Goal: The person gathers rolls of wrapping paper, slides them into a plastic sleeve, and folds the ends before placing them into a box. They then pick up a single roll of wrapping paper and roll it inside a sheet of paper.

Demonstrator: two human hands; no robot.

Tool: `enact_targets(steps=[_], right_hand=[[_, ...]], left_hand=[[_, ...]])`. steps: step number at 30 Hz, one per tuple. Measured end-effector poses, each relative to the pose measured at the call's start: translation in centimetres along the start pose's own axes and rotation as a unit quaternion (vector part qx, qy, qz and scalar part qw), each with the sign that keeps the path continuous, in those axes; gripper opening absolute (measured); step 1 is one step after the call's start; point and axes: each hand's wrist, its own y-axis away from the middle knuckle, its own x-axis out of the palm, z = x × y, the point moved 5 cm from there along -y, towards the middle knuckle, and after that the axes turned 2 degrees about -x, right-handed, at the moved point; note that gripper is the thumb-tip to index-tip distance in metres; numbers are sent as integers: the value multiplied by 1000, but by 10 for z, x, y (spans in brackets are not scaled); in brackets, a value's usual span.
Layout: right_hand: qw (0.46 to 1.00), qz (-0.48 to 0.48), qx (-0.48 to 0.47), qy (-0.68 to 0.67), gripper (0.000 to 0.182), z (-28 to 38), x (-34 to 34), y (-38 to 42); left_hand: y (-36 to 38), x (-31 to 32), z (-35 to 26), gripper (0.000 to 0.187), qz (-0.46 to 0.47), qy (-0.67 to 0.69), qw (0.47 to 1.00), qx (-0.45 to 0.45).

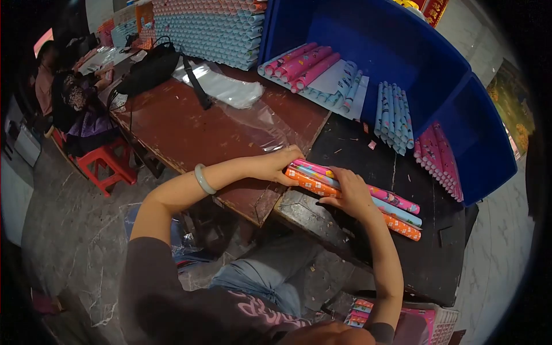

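Observation:
A bundle of printed paper rolls lies across the edge of the black table, with a pink roll [397, 199], a light blue roll [398, 213] and an orange roll [402, 226] side by side. My left hand [279, 165] is closed around the bundle's left end. Across its middle, my right hand [352, 195] grips from above, thumb on the near side and fingers over the far side. The right ends stick out past my right hand. Whether more rolls lie beneath these is hidden.
Blue bins [368, 40] behind the black table [368, 167] have pink rolls [310, 63] and blue rolls [394, 115] before them. Clear plastic sleeves [230, 89] and a black bag [150, 70] lie on the brown table [172, 132]. A person sits near a red stool [109, 164].

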Motion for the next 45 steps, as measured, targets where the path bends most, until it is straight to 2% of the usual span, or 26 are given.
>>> enact_targets(steps=[1,5,9,12,15,16,18,19,23,26,28,29,30,32,33,34,36,37,38,40,44,45], right_hand=[[999,-28,-25,16,75,5,7,-5],[999,-36,-27,3,69,21,18,-30],[998,-54,-4,25,60,24,21,-35],[997,-69,0,42,54,27,19,-35],[996,-75,2,52,49,30,16,-34],[995,-83,-4,59,46,31,15,-34],[995,-89,-5,49,44,32,14,-33],[995,-84,-3,50,44,32,15,-33],[996,-80,-3,46,44,32,13,-30],[996,-81,-2,42,45,35,7,-30],[995,-87,-3,42,45,37,2,-30],[995,-94,-7,34,46,37,0,-30],[994,-103,-9,27,46,37,-2,-30],[994,-110,-5,26,46,33,-5,-30],[993,-116,-3,22,46,31,-7,-30],[993,-117,-5,25,46,30,-8,-30],[992,-127,0,10,45,28,-11,-29],[992,-128,-1,11,45,28,-11,-29],[993,-119,8,17,45,26,-9,-29],[993,-112,20,25,44,21,0,-27],[995,-82,38,48,45,14,11,-22],[994,-81,45,54,45,15,11,-21]], left_hand=[[-1,1,2,56,3,-1,1000,0],[1,1,-1,55,-5,-11,1000,3],[0,-2,3,49,-29,-2,999,15],[-1,-8,6,47,-23,36,999,-26],[4,-28,6,55,-36,-13,999,-31],[6,-35,11,48,-52,65,995,-56],[6,-43,26,31,-58,132,982,-124],[8,-46,25,19,-115,77,981,-136],[10,-44,20,13,-153,8,981,-117],[7,-39,12,18,-113,26,981,-158],[6,-31,6,28,-81,42,973,-213],[7,-28,15,38,-83,57,976,-191],[7,-24,20,38,-83,58,977,-189],[5,-21,7,40,-87,116,984,-99],[4,-19,2,46,-46,70,994,-73],[3,-21,-8,46,-48,69,994,-70],[3,-18,-14,47,-39,164,975,-144],[2,-15,-12,49,-56,215,965,-141],[2,-13,-10,49,-57,214,965,-139],[3,-4,1,51,-32,247,943,-222],[5,-3,5,54,-20,227,944,-239],[7,-4,4,57,-30,255,929,-266]])
